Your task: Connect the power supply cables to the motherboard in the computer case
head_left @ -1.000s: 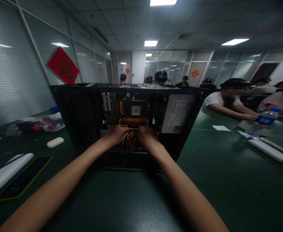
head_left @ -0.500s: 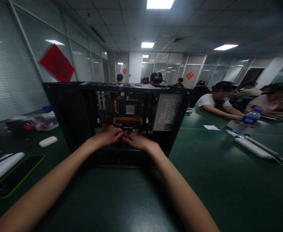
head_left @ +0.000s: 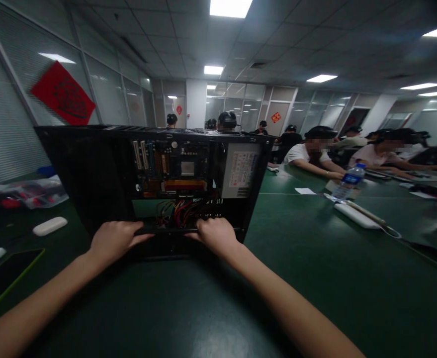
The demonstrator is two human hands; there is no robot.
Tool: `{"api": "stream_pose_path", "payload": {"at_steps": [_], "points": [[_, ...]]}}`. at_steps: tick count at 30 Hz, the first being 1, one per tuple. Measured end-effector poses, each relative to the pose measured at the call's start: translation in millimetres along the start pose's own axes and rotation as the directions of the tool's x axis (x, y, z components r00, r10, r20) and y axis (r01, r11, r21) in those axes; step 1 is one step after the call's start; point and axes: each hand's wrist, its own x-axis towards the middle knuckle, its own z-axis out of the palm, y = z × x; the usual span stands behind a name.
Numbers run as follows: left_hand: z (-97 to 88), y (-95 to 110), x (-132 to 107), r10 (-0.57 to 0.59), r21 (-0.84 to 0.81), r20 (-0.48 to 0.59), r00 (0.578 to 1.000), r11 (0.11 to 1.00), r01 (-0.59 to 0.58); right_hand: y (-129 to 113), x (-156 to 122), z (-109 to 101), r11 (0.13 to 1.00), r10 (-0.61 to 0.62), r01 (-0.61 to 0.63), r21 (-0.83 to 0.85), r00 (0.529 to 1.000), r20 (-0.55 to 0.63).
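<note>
An open black computer case point(head_left: 91, 169) stands on the green table point(head_left: 315, 278) in front of me. Inside it I see a motherboard point(head_left: 173, 166), a grey power supply point(head_left: 240, 171) and a bundle of red and yellow cables point(head_left: 177, 211). My left hand point(head_left: 114, 238) rests on the case's near bottom edge with its fingers curled over it. My right hand point(head_left: 214, 234) grips the same edge a little to the right, just below the cables.
A white oblong object point(head_left: 49, 225) and a dark pad with a green rim point(head_left: 2, 283) lie at the left. A clear bag with red parts point(head_left: 35, 194) sits behind them. A water bottle point(head_left: 347, 181) and several seated people are at the right.
Both hands have come out of the cable bundle inside the case and moved down and apart onto its near bottom edge. The camera has turned a little to the right.
</note>
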Motion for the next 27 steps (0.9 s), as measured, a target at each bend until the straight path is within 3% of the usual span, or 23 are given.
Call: {"api": "stream_pose_path", "payload": {"at_steps": [9, 15, 20, 24, 27], "points": [[2.4, 16, 2, 0.0, 0.145, -0.079, 0.997, 0.989, 0.011, 12, 1, 4, 0.994, -0.09, 0.089, -0.065, 0.996, -0.009], [10.5, 52, 9, 0.067, 0.098, -0.176, 0.982, 0.994, -0.05, 39, -17, 5, 0.99, -0.02, 0.029, -0.137, 0.998, 0.065], [18.7, 105, 36, 0.105, 0.027, -0.22, 0.97, 0.994, -0.102, 99, -37, 17, 0.976, -0.02, 0.035, -0.216, 0.997, 0.07], [20.7, 159, 65, 0.117, -0.078, -0.186, 0.975, 0.988, -0.134, 169, -54, 34, 0.973, -0.063, 0.065, -0.222, 0.998, 0.015], [20.3, 200, 89, 0.115, -0.165, -0.159, 0.981, 0.976, -0.142, 222, -67, 42, 0.988, -0.026, 0.021, -0.15, 0.999, -0.032]]}}
